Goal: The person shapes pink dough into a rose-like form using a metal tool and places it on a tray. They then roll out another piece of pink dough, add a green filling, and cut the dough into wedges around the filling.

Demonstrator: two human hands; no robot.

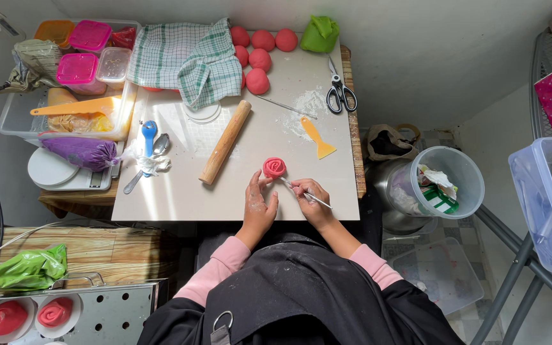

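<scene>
A pink rose-shaped dough piece (274,167) lies on the pale work mat (180,198). My left hand (259,201), dusted with flour, rests on the mat with its fingers touching the rose's lower left edge. My right hand (309,201) grips a thin metal stick (314,197) whose tip reaches the rose's right side. Several pink dough balls (258,61) sit at the far end of the mat. A wooden rolling pin (225,142) lies diagonally left of the rose.
Scissors (340,92), an orange scraper (317,138), a checked cloth (186,57) and green dough (319,33) lie at the back. A purple piping bag (79,153), spoons (149,144) and a clear bin with lidded tubs (78,70) stand left. A bucket (445,182) stands right. Two finished roses (30,316) sit lower left.
</scene>
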